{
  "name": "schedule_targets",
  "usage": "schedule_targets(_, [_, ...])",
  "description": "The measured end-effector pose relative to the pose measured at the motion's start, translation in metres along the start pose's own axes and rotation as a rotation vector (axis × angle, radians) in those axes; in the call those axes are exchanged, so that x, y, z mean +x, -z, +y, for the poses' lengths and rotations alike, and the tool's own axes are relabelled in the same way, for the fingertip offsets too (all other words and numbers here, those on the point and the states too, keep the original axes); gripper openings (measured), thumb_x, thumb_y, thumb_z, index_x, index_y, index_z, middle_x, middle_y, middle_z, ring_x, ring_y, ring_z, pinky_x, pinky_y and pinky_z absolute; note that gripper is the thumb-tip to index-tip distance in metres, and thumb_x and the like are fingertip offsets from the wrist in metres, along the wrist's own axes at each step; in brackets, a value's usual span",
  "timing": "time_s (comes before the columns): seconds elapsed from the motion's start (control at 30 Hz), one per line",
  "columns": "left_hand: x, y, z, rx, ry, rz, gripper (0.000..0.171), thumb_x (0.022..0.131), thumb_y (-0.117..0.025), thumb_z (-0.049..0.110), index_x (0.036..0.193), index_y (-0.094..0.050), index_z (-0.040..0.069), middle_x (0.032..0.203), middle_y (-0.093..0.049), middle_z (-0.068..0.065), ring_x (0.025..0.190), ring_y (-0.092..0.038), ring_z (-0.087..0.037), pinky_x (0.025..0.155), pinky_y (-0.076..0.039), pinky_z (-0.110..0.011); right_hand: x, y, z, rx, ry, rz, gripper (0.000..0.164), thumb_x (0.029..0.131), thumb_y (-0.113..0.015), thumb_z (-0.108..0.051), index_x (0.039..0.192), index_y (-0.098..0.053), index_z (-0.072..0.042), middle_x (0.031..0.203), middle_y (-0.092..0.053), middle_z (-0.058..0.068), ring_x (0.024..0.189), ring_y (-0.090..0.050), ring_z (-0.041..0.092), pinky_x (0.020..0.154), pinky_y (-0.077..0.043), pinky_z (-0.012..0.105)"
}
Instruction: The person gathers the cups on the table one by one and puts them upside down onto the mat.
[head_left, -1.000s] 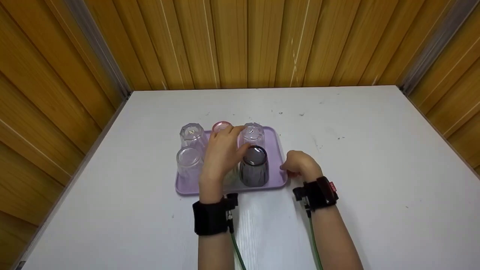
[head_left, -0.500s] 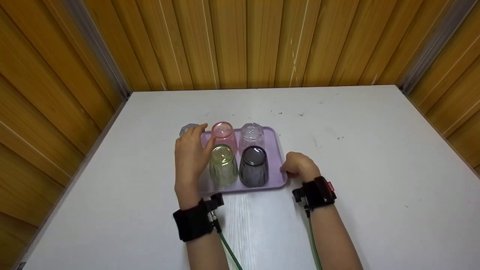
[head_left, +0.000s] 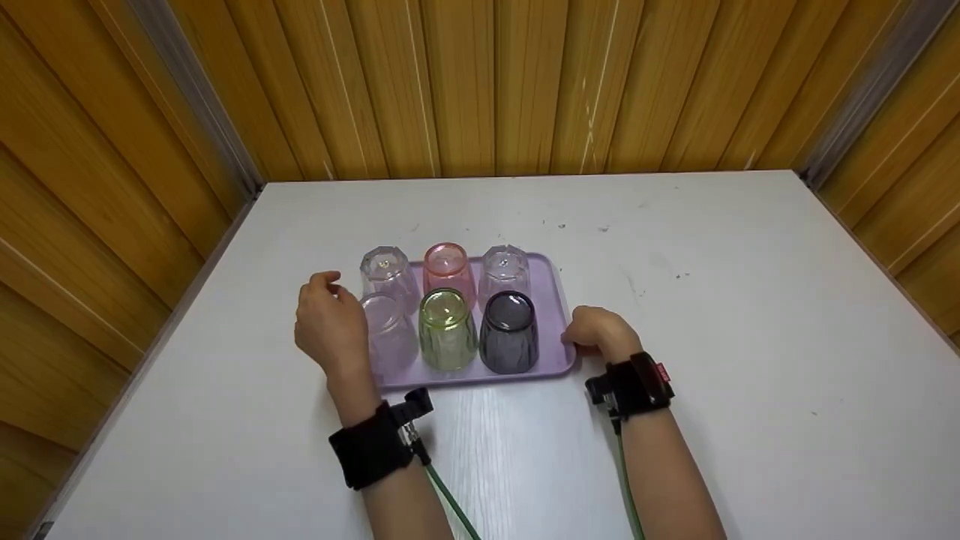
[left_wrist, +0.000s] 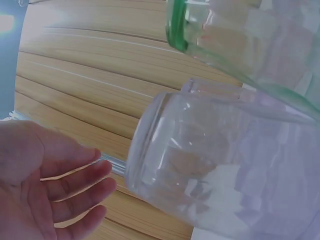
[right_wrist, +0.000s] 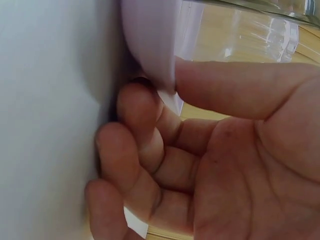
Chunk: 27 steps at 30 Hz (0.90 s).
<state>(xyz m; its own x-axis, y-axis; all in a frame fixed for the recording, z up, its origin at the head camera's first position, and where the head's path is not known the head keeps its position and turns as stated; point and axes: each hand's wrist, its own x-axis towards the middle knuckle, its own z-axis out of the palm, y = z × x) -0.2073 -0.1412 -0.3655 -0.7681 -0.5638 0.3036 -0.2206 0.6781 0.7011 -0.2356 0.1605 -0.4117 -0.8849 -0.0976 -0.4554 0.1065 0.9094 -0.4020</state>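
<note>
A lilac tray (head_left: pixel 551 315) lies on the white table, bearing several upturned glasses in two rows. Its front row has a clear glass (head_left: pixel 394 345), a green glass (head_left: pixel 448 334) and a dark grey glass (head_left: pixel 510 337). Behind them stand a clear faceted glass (head_left: pixel 388 274), a pink glass (head_left: pixel 450 274) and another clear faceted glass (head_left: pixel 505 270). My right hand (head_left: pixel 604 330) pinches the tray's right edge, thumb above and fingers curled beneath in the right wrist view. Loosely bent and holding nothing, my left hand (head_left: pixel 332 326) is left of the clear front glass, hiding the tray's left edge.
The white table (head_left: pixel 712 375) extends around the tray on all sides. Wood-patterned panels (head_left: pixel 480 90) rise behind it and at both sides. A green cable (head_left: pixel 450 499) runs from each black wrist strap (head_left: pixel 371 446) toward me.
My left hand has moved left from above the middle of the tray to beyond its left side, uncovering the green, pink and clear glasses. My right hand stays at the tray's right edge.
</note>
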Motion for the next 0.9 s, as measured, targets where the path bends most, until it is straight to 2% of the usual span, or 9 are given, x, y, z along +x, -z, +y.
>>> schedule_targets(0.1, [0.002,-0.001,-0.007,0.019,0.090,-0.016,0.027,0.086,-0.045,0.001,0.107,-0.061,0.003,0.096,-0.062,-0.014,0.088,-0.060,-0.034,0.071,-0.047,-0.047,0.000,0.000,0.000,-0.001,0.006,0.009,0.007,0.073,-0.053,-0.009,0.071,-0.050,-0.003,0.072,-0.048,0.009,0.066,-0.043,0.020,0.055,-0.034,0.025])
schedule_targets(0.2, [0.003,-0.002,-0.013,0.041,0.157,-0.067,0.031,0.083,-0.044,-0.001,0.109,-0.060,0.002,0.100,-0.061,-0.016,0.092,-0.059,-0.036,0.073,-0.047,-0.050,0.001,0.000,0.000,-0.004,0.009,0.003,0.009,0.074,-0.053,-0.010,0.070,-0.050,-0.003,0.071,-0.048,0.009,0.066,-0.043,0.020,0.056,-0.034,0.026])
schedule_targets(0.47, [0.002,-0.008,-0.026,0.086,0.281,-0.273,0.033,0.081,-0.045,0.001,0.112,-0.056,-0.001,0.113,-0.058,-0.022,0.100,-0.055,-0.042,0.079,-0.045,-0.054,0.001,0.000,0.004,0.022,0.013,-0.009,0.016,0.075,-0.054,-0.011,0.062,-0.044,-0.008,0.064,-0.043,0.005,0.060,-0.039,0.017,0.053,-0.031,0.025])
schedule_targets(0.6, [0.001,-0.011,-0.030,0.127,0.302,-0.378,0.033,0.081,-0.044,0.005,0.111,-0.057,-0.001,0.113,-0.058,-0.023,0.102,-0.055,-0.042,0.082,-0.045,-0.053,0.001,0.000,0.007,0.081,-0.013,-0.038,0.021,0.076,-0.054,-0.011,0.058,-0.043,-0.011,0.057,-0.041,0.000,0.053,-0.039,0.013,0.048,-0.031,0.022])
schedule_targets(0.67, [0.001,-0.012,-0.032,0.143,0.304,-0.413,0.031,0.080,-0.043,0.006,0.105,-0.059,-0.001,0.111,-0.059,-0.023,0.101,-0.056,-0.041,0.081,-0.046,-0.053,0.000,-0.001,0.008,0.114,-0.033,-0.055,0.021,0.078,-0.055,-0.012,0.059,-0.045,-0.010,0.055,-0.042,0.000,0.050,-0.039,0.011,0.046,-0.031,0.021])
schedule_targets(0.8, [-0.001,-0.012,-0.035,0.171,0.300,-0.451,0.025,0.079,-0.041,0.007,0.091,-0.061,-0.001,0.103,-0.062,-0.023,0.095,-0.059,-0.040,0.077,-0.048,-0.052,-0.001,0.000,0.009,0.161,-0.044,-0.074,0.021,0.079,-0.056,-0.013,0.060,-0.047,-0.009,0.054,-0.042,-0.001,0.048,-0.038,0.011,0.045,-0.031,0.021])
schedule_targets(0.9, [-0.002,-0.014,-0.036,0.183,0.299,-0.462,0.024,0.080,-0.039,0.007,0.088,-0.060,-0.003,0.101,-0.062,-0.024,0.093,-0.059,-0.040,0.076,-0.048,-0.051,0.000,0.000,0.010,0.121,-0.026,-0.057,0.023,0.078,-0.058,-0.017,0.060,-0.045,-0.010,0.056,-0.041,-0.001,0.051,-0.039,0.012,0.048,-0.031,0.022])
